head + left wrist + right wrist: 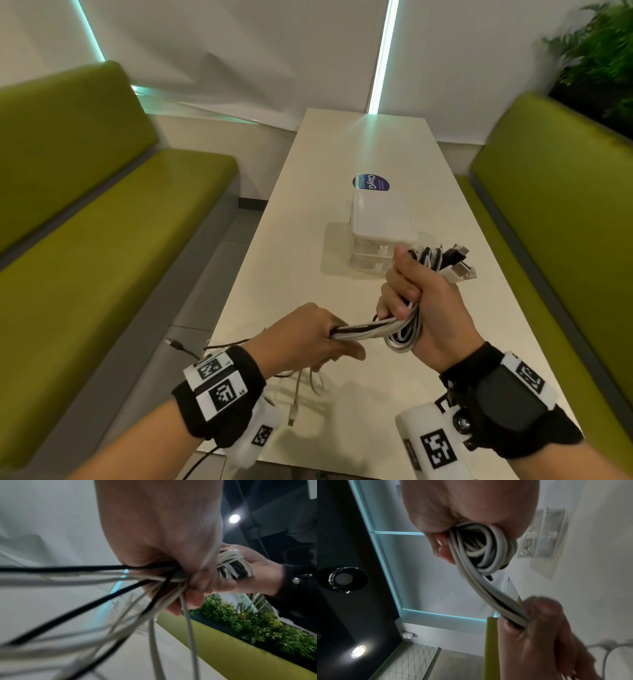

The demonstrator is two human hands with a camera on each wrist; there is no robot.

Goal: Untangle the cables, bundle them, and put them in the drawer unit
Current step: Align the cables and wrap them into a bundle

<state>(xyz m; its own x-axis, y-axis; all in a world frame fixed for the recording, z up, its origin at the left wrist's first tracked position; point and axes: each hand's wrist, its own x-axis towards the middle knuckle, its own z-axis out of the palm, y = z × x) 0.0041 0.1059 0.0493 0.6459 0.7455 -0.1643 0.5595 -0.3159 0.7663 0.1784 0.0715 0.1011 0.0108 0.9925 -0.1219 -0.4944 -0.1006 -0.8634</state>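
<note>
A bundle of white and black cables (373, 329) stretches between my two hands above the white table (479, 325). My right hand (407, 294) grips the looped part of the cables (481, 547), with plug ends (455, 263) sticking out above the fist. My left hand (318, 337) holds the straight run of the cables (164, 580), and their loose tails (298, 394) hang down to the table. The white drawer unit (380, 219) stands just beyond my right hand; its clear drawers (370, 257) face me.
Green benches (102, 212) (555, 205) flank the table on both sides. A blue round sticker (371, 182) lies behind the drawer unit. A plant (603, 58) stands at the back right. One black cable end (174, 345) pokes past the table's left edge.
</note>
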